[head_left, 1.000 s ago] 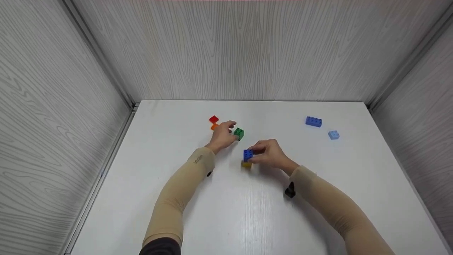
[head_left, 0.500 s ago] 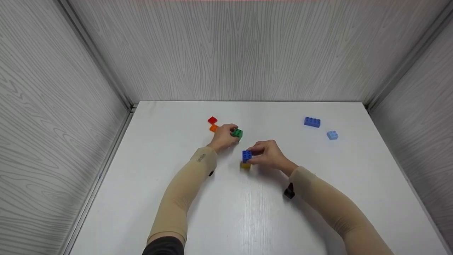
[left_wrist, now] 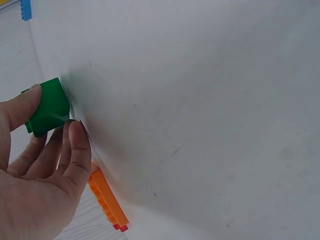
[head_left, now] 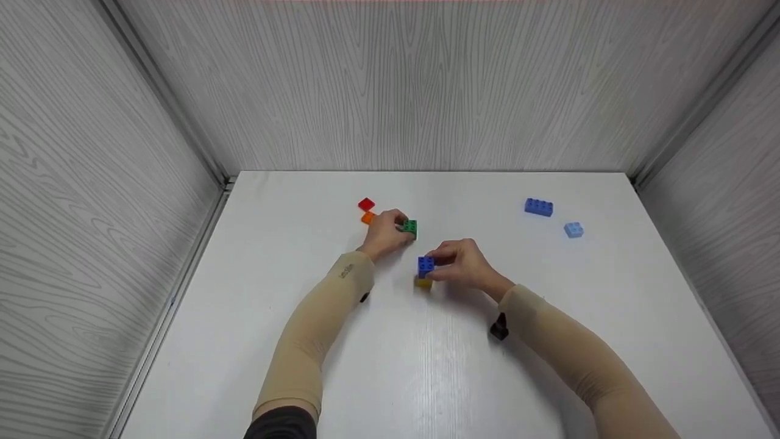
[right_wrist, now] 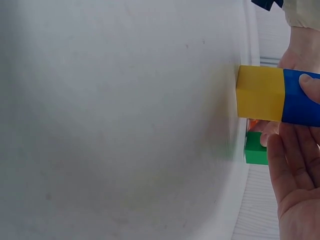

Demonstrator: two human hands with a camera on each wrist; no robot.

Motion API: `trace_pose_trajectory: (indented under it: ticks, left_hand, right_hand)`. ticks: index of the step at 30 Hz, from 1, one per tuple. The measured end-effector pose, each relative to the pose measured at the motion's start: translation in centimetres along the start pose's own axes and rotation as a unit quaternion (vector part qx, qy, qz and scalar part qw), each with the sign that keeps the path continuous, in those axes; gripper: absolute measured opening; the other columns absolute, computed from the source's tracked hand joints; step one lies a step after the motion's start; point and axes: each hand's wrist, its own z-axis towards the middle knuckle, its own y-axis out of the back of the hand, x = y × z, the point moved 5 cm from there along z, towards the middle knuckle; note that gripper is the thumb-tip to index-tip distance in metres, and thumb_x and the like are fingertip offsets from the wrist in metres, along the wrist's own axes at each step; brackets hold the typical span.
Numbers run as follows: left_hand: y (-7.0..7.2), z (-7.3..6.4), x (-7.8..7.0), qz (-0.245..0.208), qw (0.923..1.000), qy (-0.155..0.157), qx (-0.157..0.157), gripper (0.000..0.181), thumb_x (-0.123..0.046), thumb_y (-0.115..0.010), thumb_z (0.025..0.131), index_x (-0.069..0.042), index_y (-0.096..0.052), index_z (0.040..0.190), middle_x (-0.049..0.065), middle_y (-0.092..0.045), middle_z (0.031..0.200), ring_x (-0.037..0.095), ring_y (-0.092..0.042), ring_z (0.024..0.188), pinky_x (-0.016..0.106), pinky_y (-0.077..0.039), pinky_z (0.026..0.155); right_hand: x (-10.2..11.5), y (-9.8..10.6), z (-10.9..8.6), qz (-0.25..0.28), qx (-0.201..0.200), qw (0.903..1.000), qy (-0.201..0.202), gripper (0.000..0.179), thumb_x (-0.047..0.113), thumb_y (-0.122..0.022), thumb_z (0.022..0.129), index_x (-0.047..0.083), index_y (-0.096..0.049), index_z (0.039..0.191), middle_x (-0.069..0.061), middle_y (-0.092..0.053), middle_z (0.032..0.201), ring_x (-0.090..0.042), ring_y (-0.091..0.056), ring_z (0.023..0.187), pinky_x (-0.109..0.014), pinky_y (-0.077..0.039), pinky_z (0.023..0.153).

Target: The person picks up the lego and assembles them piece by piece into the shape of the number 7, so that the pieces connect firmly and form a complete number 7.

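Observation:
My left hand (head_left: 386, 235) pinches a green toy brick (left_wrist: 51, 106) between thumb and fingers, right at the tabletop. My right hand (head_left: 464, 266) holds a dark blue brick (head_left: 426, 266) that sits on top of a yellow brick (right_wrist: 261, 93). In the right wrist view the two form one straight stack with the yellow at the table surface, and the thumb lies on the blue. Behind that stack, the green brick and part of the left hand show. An orange brick (left_wrist: 108, 197) lies just beyond the left hand's fingers, with a red brick (head_left: 366, 204) beside it.
Toward the back right of the white table (head_left: 451, 378) lie a long blue brick (head_left: 538, 207) and a small light blue brick (head_left: 573, 230). Wood-grain panels (head_left: 390, 85) rise behind the table and at both sides.
The left hand's fingers have closed around the green brick, which has turned slightly in the grip. The right hand stays in place on the blue and yellow stack.

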Motion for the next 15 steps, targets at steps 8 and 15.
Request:
trace_pose_trajectory:
  ticks: [8, 15]
  left_hand:
    - [0.3, -0.8, 0.1, -0.003, 0.9998, -0.021, 0.001, 0.038, -0.021, -0.086, 0.1, -0.01, -0.071, 0.133, 0.011, -0.076, 0.132, 0.027, -0.071, 0.123, 0.044, -0.059, 0.118]
    - [0.9, -1.8, 0.2, -0.018, 0.9996, -0.021, -0.004, 0.037, -0.024, -0.086, 0.1, -0.012, -0.071, 0.131, 0.01, -0.076, 0.13, 0.026, -0.071, 0.121, 0.045, -0.06, 0.117]
  right_hand:
    - [0.1, -0.2, 0.0, -0.001, 0.0, 0.9997, 0.023, 0.032, 0.004, -0.095, 0.085, 0.007, -0.089, 0.116, -0.013, -0.084, 0.109, -0.018, -0.082, 0.101, -0.026, -0.068, 0.094]
    - [0.0, -0.1, 0.1, -0.003, 0.002, 0.9998, 0.017, 0.029, 0.009, -0.096, 0.086, 0.01, -0.089, 0.114, -0.011, -0.085, 0.109, -0.019, -0.082, 0.102, -0.03, -0.069, 0.095]
